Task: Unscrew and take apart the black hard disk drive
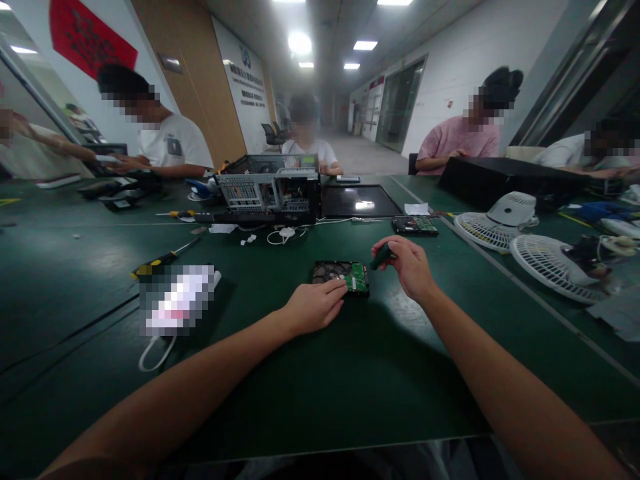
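In the head view, resting an unclenched left hand on the hard drive, inward from the worktop's near edge; clutching a dark tool in the right hand. Expect density, stiffness, a fragile circuit board; best gripped by side edges.

Black hard drive with green circuit board, dark green tabletop, yellow and black screwdriver

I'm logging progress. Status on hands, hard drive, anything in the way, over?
Left hand on hard drive. Right hand gripping dark tool beside it, tip unclear. Drive flat on table, circuit board up. In the way: left fingers, partly covering drive.
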### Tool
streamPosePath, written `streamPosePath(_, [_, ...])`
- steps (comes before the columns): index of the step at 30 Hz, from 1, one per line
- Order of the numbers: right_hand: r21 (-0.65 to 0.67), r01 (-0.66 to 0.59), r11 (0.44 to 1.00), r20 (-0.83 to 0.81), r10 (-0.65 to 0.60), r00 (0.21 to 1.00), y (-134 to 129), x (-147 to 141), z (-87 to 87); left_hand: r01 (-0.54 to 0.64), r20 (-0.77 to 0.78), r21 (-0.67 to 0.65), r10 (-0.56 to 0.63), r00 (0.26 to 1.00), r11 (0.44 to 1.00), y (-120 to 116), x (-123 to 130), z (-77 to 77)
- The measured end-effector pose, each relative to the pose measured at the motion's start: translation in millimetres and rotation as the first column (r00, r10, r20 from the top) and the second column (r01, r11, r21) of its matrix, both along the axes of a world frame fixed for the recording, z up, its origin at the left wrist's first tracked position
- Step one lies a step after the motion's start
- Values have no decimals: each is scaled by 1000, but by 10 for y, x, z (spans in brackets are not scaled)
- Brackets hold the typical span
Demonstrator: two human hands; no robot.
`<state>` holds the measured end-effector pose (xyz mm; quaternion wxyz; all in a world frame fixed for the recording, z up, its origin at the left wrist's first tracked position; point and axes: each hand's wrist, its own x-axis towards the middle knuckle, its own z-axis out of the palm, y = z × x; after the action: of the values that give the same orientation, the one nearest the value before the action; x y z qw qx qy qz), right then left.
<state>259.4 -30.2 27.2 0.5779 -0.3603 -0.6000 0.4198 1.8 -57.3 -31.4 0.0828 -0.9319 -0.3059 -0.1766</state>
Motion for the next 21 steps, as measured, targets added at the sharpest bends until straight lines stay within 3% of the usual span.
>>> streamPosePath(5, [50,105,993,107,-110,988,15,13,12,3,-2,2,-3,1000,1000,-2,-2,18])
streamPosePath(16, [-155,-74,985,62,84,995,-103,-31,88,2,11,-18,-2,1000,1000,-6,-4,21])
streamPosePath(21, [-199,-84,976,55,96,994,-103,-29,111,0,-5,-25,0,1000,1000,-17,-2,42])
